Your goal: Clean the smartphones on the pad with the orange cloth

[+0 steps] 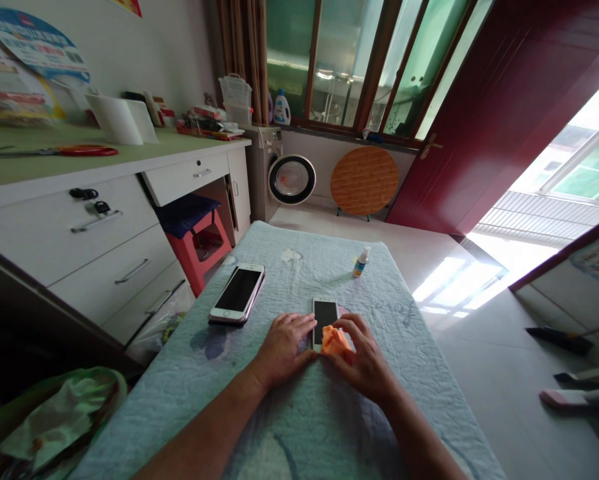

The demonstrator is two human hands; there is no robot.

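A small white phone [324, 312] lies screen up on the pale blue quilted cloth [299, 400] covering the table. My left hand [285, 347] rests flat beside it, fingers touching its left edge. My right hand [362, 357] presses an orange cloth [334, 341] onto the phone's near end, fingers closed on the cloth. A larger white phone [238, 293] lies to the left, screen up, apart from both hands. A small spray bottle [360, 262] stands farther back on the right.
A desk with drawers [94, 227] runs along the left, with a red stool [199, 243] under it. A washing machine [279, 173] and a round wooden tabletop [364, 180] stand at the back wall. A green bag [54, 413] sits at lower left.
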